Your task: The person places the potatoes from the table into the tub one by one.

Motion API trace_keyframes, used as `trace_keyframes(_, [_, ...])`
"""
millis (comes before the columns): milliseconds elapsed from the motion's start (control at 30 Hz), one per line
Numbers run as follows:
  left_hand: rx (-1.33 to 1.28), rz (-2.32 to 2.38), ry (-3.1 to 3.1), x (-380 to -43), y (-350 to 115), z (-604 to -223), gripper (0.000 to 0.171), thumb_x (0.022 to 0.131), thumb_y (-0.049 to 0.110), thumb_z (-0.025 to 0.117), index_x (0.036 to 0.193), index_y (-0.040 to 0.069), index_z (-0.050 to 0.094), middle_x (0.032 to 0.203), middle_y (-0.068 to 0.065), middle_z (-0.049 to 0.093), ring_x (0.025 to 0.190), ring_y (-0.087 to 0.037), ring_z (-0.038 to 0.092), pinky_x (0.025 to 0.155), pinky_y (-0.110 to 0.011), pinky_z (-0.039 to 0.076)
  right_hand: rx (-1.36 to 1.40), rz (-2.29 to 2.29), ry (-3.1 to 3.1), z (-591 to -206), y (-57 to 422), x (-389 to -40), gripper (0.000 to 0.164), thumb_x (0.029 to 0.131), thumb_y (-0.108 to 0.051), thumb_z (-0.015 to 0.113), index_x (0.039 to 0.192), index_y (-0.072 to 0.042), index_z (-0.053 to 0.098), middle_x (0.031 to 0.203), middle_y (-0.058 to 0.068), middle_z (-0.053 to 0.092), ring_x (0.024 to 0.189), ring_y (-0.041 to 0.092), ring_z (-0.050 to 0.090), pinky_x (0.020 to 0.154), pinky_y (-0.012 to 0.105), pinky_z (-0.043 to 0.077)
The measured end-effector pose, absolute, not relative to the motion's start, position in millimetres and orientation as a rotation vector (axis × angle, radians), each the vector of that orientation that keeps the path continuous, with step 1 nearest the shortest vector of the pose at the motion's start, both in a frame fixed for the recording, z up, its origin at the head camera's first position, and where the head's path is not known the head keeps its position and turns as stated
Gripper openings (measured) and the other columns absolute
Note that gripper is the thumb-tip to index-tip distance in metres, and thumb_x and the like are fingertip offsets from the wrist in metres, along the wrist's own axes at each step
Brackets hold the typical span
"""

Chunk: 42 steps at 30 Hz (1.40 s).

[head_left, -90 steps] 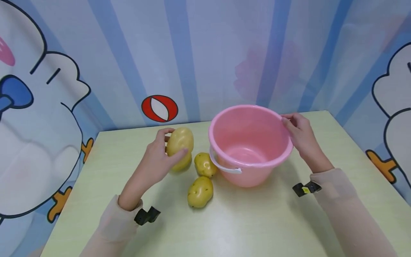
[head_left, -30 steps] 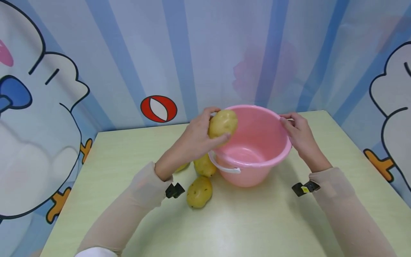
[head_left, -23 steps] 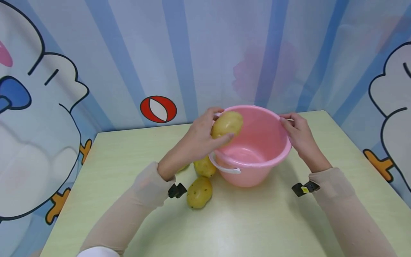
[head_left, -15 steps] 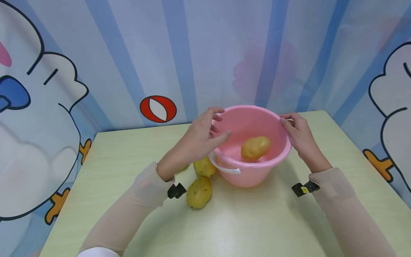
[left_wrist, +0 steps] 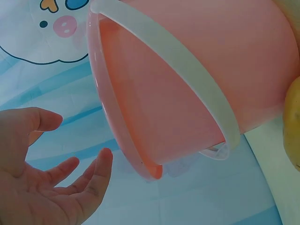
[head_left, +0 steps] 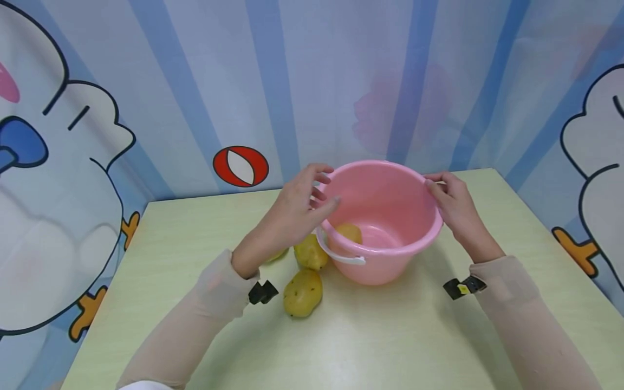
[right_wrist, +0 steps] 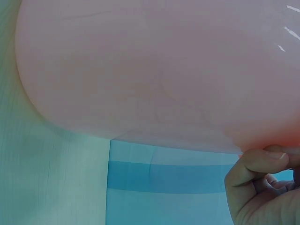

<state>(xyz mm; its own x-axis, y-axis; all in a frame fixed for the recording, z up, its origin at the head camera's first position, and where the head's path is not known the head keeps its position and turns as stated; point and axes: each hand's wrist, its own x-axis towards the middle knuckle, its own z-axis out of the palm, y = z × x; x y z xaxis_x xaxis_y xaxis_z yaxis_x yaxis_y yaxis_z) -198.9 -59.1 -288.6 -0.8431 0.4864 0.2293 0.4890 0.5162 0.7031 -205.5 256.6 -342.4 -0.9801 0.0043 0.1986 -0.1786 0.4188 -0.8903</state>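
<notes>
A pink bucket [head_left: 380, 268] with a white handle [head_left: 343, 257] stands on the table. One yellow potato [head_left: 350, 233] lies inside it, partly hidden behind the near rim. My left hand [head_left: 299, 208] hovers at the bucket's left rim, fingers spread and holding nothing; the left wrist view shows the same hand [left_wrist: 61, 173] apart from the rim. On the far side, my right hand [head_left: 454, 203] pinches the bucket's right rim between thumb and fingers. Left of the bucket lie more potatoes: one against its side [head_left: 310, 253], one nearer [head_left: 303, 293], and one mostly hidden under the left wrist [head_left: 277, 255].
The pale wooden table [head_left: 390, 341] ends at a cartoon-printed curtain [head_left: 331, 81] with blue stripes behind it. A small black device [head_left: 263, 292] sits at the left cuff, and a similar device [head_left: 464, 287] at the right.
My left hand carried a potato rightward to the bucket and let it go inside; the potato rolled to the bucket's left side. The hand has since drawn slightly left. My right hand stayed put.
</notes>
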Motion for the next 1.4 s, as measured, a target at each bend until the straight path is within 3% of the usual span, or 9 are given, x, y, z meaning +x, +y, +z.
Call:
trace_keyframes(500, [-0.855, -1.272, -2.686, -205, -72, -294, 0.05, 0.099, 0.029, 0.061, 0.142, 0.011, 0.043, 0.131, -0.009, 0.055, 0.103, -0.014, 0.058, 0.085, -0.028, 0.053, 0.147, 1.586, -2.501, -344, 257, -207, 0.045, 0.109, -0.021, 0.038, 0.136, 0.014, 0.045, 0.113, 0.035, 0.059, 0.074, 0.001, 0.062, 0.062, 0.018, 0.052])
trace_keyframes(733, [-0.808, -1.231, -2.667, -209, -81, -300, 0.046, 0.1, 0.029, 0.06, 0.14, 0.011, 0.046, 0.127, -0.005, 0.057, 0.102, -0.014, 0.058, 0.085, -0.029, 0.053, 0.152, 1.591, -2.493, -343, 256, -207, 0.045, 0.109, -0.021, 0.037, 0.135, 0.015, 0.044, 0.113, 0.035, 0.059, 0.075, 0.001, 0.062, 0.063, 0.018, 0.052])
trace_keyframes(1400, [-0.704, -1.198, -2.706, -223, -110, -321, 0.044, 0.099, 0.024, 0.061, 0.137, 0.009, 0.047, 0.124, -0.009, 0.059, 0.1, -0.021, 0.061, 0.084, -0.036, 0.055, 0.159, 1.639, -2.476, -340, 253, -201, 0.046, 0.109, -0.025, 0.038, 0.135, 0.013, 0.045, 0.118, 0.032, 0.057, 0.081, 0.002, 0.064, 0.067, 0.018, 0.054])
